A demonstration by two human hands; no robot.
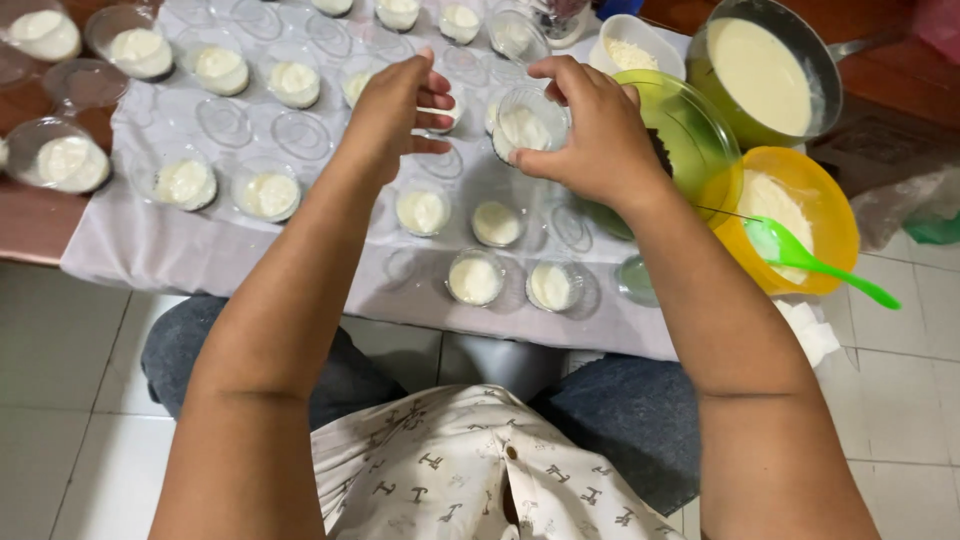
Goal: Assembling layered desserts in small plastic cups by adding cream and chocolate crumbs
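Observation:
My right hand [592, 130] grips a small clear plastic cup [525, 125] filled with white cream, tilted and lifted above the cloth. My left hand [392, 105] hovers just left of it with fingers spread toward the cup, holding nothing that I can see. Beneath both hands lie several more filled clear cups [474, 277] and round clear lids [300, 134] on a pale grey cloth [200, 250].
A green bowl [690, 125] sits behind my right hand. An orange bowl [835, 215] holds white powder and a green spoon [815, 262]. A metal pot [765, 72] of cream stands at back right, a white tub [630, 45] beside it. Tiled floor lies below.

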